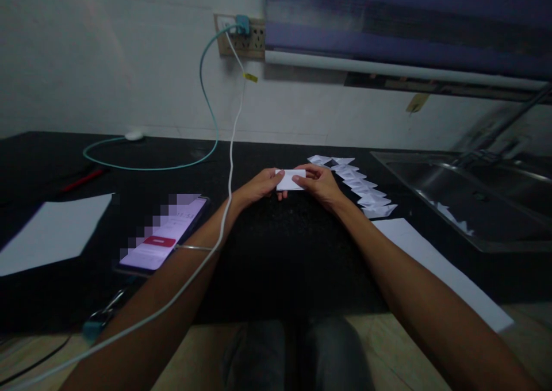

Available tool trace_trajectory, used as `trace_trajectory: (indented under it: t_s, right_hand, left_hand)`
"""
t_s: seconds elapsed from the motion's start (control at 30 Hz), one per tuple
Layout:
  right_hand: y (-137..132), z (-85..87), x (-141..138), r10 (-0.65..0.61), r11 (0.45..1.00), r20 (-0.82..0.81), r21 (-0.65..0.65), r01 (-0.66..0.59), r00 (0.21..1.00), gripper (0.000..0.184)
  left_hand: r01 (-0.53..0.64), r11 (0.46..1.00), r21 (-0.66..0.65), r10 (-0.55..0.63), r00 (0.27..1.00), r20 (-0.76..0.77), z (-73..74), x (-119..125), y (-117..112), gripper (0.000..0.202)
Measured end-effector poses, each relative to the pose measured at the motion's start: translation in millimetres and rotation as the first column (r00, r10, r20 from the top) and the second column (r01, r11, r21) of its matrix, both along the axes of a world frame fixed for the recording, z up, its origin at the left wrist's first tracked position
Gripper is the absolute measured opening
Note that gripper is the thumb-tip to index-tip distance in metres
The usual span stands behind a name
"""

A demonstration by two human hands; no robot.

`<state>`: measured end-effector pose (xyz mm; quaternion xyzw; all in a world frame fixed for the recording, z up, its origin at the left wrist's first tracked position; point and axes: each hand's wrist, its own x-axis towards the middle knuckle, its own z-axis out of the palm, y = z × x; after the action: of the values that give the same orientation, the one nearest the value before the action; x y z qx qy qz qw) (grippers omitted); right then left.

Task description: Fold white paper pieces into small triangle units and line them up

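Observation:
A small folded piece of white paper [290, 180] is held between my two hands above the black counter. My left hand [264, 184] grips its left end, thumb on top and fingertips showing below. On the right end, my right hand [319, 183] presses its thumb on the paper, with the fingers behind it. Just beyond my right hand stands a row of several folded white paper boats [356, 184]. Beside my right forearm lies a stack of white paper sheets [431, 264].
A phone [166, 233] with a lit screen lies left of my left forearm. Further left are white paper [58, 227] and a red pen-like object [84, 180]. A white cable [230, 178] crosses my left arm. At right is a steel sink [487, 207].

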<state>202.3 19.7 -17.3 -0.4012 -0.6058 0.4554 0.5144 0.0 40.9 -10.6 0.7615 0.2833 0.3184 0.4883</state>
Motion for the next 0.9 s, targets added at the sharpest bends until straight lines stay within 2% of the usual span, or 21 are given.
trace_trajectory:
  t_s: [0.17,0.4,0.7,0.9]
  right_hand:
    - [2.8,-4.9,1.0,-0.023,1.000,-0.007,0.004,0.023,1.000,0.043]
    - [3.7,-7.2,2.4,0.063,0.998,-0.003,-0.005,-0.063,0.998,0.040]
    - [0.4,-5.8,2.3,0.073,0.997,0.007,-0.002,-0.073,0.997,0.039]
    - [0.6,-2.9,-2.4,0.066,0.997,0.129,0.019,-0.069,0.989,0.031]
  left_hand:
    - [-0.001,0.999,-0.036,0.002,1.000,0.026,-1.7,-0.1,-0.6,0.048]
    - [0.039,0.999,0.004,-0.039,0.999,0.023,0.5,-1.1,0.2,0.043]
    - [0.043,0.996,-0.075,-0.039,0.998,0.054,1.2,-0.4,-2.9,0.045]
    - [0.030,0.999,-0.030,-0.030,1.000,-0.009,4.6,0.0,-6.6,0.047]
